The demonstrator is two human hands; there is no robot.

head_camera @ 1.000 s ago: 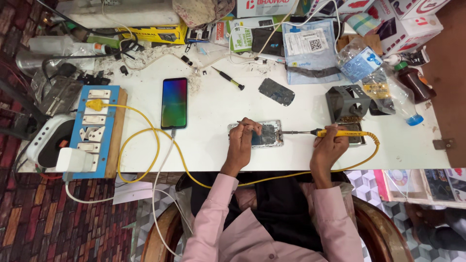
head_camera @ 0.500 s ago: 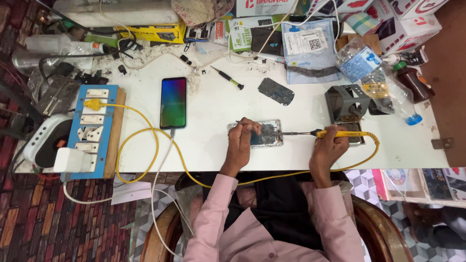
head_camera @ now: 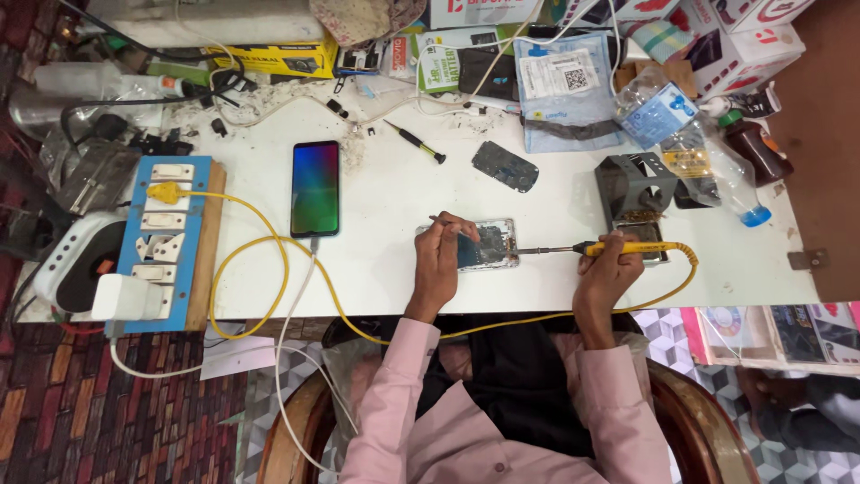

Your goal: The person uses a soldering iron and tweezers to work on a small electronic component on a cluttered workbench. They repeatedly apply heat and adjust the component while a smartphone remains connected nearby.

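Note:
An opened phone (head_camera: pixel 488 244) with its circuit board showing lies on the white table (head_camera: pixel 385 260). My left hand (head_camera: pixel 439 264) rests on its left end and pinches thin tweezers (head_camera: pixel 441 220) over the board. My right hand (head_camera: pixel 607 273) grips a yellow-handled soldering iron (head_camera: pixel 596 248). Its metal tip points left and reaches the phone's right edge. The iron's yellow cable (head_camera: pixel 502 321) loops back along the table's front edge.
A phone with a lit screen (head_camera: pixel 315 187) lies left of centre. Left of it stands a blue socket board (head_camera: pixel 159 242). Elsewhere lie a dark phone back cover (head_camera: pixel 505 166), a small screwdriver (head_camera: pixel 416 142), a grey iron stand (head_camera: pixel 634 185), plastic bottles (head_camera: pixel 690 134) and boxes (head_camera: pixel 735 40) at the back.
Both hands stay on the opened phone with tweezers and iron. Only slight shifts of the hands show.

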